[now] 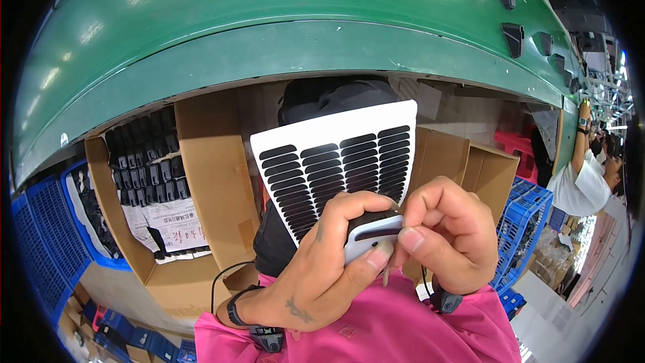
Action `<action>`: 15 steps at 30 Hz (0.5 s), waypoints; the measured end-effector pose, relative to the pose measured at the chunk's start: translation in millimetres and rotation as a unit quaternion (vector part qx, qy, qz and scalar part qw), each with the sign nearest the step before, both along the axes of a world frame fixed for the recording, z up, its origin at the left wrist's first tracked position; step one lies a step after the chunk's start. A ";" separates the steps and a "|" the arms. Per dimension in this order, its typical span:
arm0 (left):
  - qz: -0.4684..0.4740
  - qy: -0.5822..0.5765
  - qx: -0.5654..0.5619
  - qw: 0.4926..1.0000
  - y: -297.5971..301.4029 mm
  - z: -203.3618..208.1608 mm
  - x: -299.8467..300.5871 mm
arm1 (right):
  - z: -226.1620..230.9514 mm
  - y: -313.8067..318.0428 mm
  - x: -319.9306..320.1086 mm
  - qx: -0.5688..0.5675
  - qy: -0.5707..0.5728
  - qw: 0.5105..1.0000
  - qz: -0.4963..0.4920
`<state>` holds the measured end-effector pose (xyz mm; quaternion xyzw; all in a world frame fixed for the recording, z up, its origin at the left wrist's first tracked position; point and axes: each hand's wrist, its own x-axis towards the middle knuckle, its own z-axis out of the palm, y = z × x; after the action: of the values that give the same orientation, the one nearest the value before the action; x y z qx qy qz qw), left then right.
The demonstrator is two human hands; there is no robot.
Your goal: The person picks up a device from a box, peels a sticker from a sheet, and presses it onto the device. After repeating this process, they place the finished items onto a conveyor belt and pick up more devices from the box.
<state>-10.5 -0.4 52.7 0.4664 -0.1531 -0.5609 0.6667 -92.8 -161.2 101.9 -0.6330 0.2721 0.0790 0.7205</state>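
Observation:
My left hand [326, 262] is wrapped round a small plastic housing [359, 249] with a pale rim, a long dark slot and a dark back. Its thumb presses on the pale face. At the housing's right end, my right hand [453, 235] has thumb and forefinger pinched together, touching or nearly touching the edge. Whatever lies between those fingertips is too small to make out. Beyond the hands, a white sheet [336, 136] carrying rows of black oval stickers [359, 154] leans over my dark-clothed lap, its lower part hidden by my left hand.
A green workbench [269, 44] crosses ahead, with several black housings [514, 39] at its far right. Left stands a cardboard box [208, 181] of black parts over newspaper; another box [437, 161] is right. Blue crates [521, 222] flank me. A co-worker [581, 181] sits far right.

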 end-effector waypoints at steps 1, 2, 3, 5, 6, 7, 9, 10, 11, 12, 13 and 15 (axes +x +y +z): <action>-0.001 0.000 -0.001 1.000 -0.5 -0.9 -0.8 | 0.8 -0.2 -0.7 -0.001 0.000 1.000 -0.001; 0.007 -0.021 -0.011 1.000 0.0 -3.6 -2.1 | 0.1 -0.1 -0.9 -0.001 0.002 1.000 0.001; 0.015 -0.042 -0.020 0.999 0.3 -5.1 -3.0 | -0.5 0.1 -1.1 0.000 0.005 1.000 0.004; 0.014 -0.038 -0.013 0.999 0.3 -2.9 -2.4 | -1.4 1.3 -1.6 -0.003 0.000 1.000 0.001; 0.012 -0.034 -0.007 0.999 0.2 -2.0 -2.2 | -1.6 1.7 -1.8 -0.007 -0.003 1.000 -0.002; 0.012 -0.034 -0.007 0.999 0.1 -2.6 -2.5 | -1.2 1.6 -1.5 -0.007 -0.004 1.000 -0.002; 0.022 -0.073 -0.016 0.997 -0.2 -4.4 -3.2 | -0.2 1.1 -0.6 -0.028 -0.007 0.999 0.014; 0.021 -0.073 -0.017 0.997 -0.2 -2.9 -2.8 | -0.2 1.4 -0.9 -0.029 -0.007 0.999 0.014; 0.014 -0.044 -0.005 0.999 -0.3 0.0 -2.2 | -0.2 1.7 -1.6 -0.029 -0.008 0.999 0.012; 0.005 -0.015 0.007 1.000 -0.4 1.6 -2.0 | -0.2 1.9 -2.1 -0.029 -0.009 1.000 0.009; 0.004 -0.015 0.006 1.000 -0.5 1.4 -2.6 | -0.5 2.8 -1.9 -0.030 -0.009 0.999 0.008; 0.019 -0.058 0.004 0.998 -0.1 -0.5 -4.1 | -1.9 5.5 -0.1 -0.025 -0.012 1.000 -0.014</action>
<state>-14.6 -0.5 52.2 0.5034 -0.1802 -0.5209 0.6654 -92.8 -155.7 100.0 -0.6478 0.2743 0.0541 0.7086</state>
